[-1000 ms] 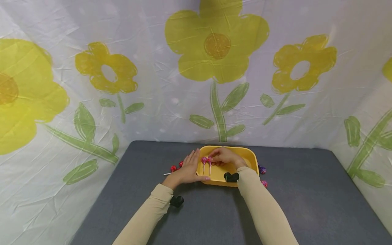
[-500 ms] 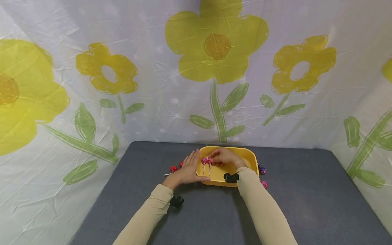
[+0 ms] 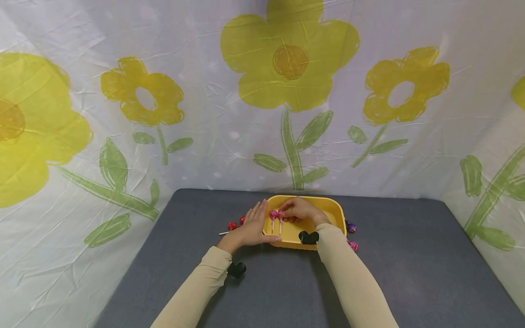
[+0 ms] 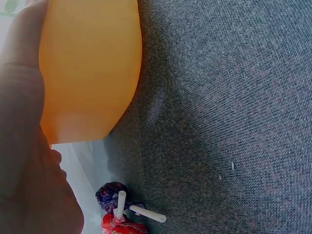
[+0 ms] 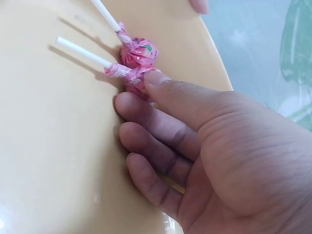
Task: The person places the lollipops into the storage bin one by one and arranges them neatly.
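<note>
My right hand (image 3: 301, 209) reaches into a yellow plastic tray (image 3: 293, 245). Its thumb and forefinger pinch the pink-wrapped head of a lollipop (image 5: 135, 80), whose white stick points away from the palm in the right wrist view. A second pink lollipop (image 5: 141, 52) lies right beside it, the two heads together. The other right fingers curl loosely over the tray floor. My left hand (image 3: 249, 230) rests along the tray's left end, fingers straight and thumb stretched along the near side. In the left wrist view it lies against the tray's outer wall (image 4: 90, 73).
Left of the tray lie red lollipops (image 3: 232, 226) and a dark purple lollipop (image 4: 111, 194), partly behind the left hand. Past its right end are a purple lollipop (image 3: 351, 227) and a pink lollipop (image 3: 353, 246). A flowered cloth (image 3: 213, 150) hangs behind the grey table (image 3: 393, 259).
</note>
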### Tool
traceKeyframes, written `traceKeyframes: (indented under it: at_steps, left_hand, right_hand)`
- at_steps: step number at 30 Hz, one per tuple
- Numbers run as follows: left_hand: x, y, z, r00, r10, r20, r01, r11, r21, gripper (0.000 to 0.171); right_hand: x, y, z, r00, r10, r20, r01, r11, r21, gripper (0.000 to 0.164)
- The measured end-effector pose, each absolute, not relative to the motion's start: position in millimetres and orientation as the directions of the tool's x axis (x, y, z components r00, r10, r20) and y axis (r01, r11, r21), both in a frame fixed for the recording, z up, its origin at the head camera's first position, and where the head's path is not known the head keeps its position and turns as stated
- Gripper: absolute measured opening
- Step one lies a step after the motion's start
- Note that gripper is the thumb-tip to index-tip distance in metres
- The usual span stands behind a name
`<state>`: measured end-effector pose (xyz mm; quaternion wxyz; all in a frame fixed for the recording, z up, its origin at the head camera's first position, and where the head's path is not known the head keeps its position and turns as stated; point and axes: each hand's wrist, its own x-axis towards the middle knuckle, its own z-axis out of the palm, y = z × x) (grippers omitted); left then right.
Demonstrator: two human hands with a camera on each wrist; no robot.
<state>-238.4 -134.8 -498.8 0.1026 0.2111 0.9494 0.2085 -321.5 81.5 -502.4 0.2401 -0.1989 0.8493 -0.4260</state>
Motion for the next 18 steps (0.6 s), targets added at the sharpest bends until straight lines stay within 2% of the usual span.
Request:
traceKeyframes:
  at_steps: [13, 18]
  left_hand:
    - [-238.9, -135.5, -499.0, -0.885, 0.454, -0.101, 0.368, 0.817, 0.443, 0.126]
    - [-240.0, -135.8, -499.8, -0.883, 0.458, -0.100, 0.371, 0.813, 0.450, 0.128]
  right_hand:
    - [-319.5, 84.0, -497.7, -0.778, -0.590, -0.215, -0.162, 0.519, -0.839, 0.026]
    - [-318.9, 82.7, -498.1, -0.791, -0.564, -0.238, -0.132, 0.537, -0.833, 0.028]
